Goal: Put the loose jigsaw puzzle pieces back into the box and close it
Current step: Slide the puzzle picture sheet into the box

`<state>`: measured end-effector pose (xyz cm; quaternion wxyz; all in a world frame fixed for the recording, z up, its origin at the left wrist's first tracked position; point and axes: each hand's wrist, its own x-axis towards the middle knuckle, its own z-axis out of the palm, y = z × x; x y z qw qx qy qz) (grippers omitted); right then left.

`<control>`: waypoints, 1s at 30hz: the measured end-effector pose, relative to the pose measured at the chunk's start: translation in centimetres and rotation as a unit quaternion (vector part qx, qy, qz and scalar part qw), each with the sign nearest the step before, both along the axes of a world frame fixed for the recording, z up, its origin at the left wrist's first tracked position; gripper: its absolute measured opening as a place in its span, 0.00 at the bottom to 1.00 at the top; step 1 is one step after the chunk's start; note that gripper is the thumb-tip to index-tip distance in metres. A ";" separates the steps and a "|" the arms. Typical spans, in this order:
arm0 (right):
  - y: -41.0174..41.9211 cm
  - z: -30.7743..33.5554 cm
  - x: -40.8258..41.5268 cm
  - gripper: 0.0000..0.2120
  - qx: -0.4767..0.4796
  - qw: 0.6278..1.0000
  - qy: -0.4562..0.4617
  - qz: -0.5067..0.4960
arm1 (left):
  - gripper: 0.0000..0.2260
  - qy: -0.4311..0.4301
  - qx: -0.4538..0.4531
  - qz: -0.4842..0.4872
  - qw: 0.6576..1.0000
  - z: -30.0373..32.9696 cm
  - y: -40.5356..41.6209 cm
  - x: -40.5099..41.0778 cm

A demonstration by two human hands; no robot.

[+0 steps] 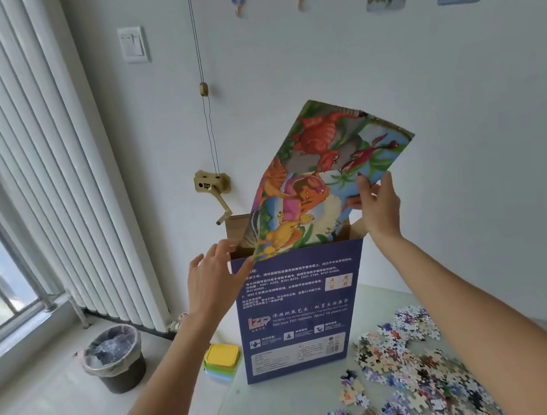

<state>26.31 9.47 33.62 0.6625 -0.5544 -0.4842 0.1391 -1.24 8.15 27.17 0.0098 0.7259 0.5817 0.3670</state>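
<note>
Box (303, 310) stands tall on the table (283, 409), top open. R hand (377, 206) pinches the dino picture sheet (324, 180), low end already inside, long way tilted up-right. L hand (213, 276) spread wide, holding nothing, by box's left edge. Loose pieces (410, 376) lie right of the box.

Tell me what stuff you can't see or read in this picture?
- Inside of the box: hidden by its front wall and the dinosaur poster, head view.
- Small print on the box: too small to read.
- Puzzle pieces: pile cut off by the bottom edge.
- Right hand: fingers partly behind the poster.
</note>
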 end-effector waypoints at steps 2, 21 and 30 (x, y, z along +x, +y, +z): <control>0.2 -0.6 0.5 0.12 -0.024 0.999 -0.004 -0.028 | 0.20 -0.037 -0.023 -0.010 0.999 0.1 0.1 -0.3; 1.0 -2.3 0.6 0.11 -0.001 0.994 0.095 -0.051 | 0.27 0.062 -0.037 0.054 0.996 0.3 1.1 0.3; 0.0 -3.1 0.4 0.12 -0.072 0.992 -0.100 -0.001 | 0.27 0.023 -0.039 0.049 0.998 1.1 1.0 0.3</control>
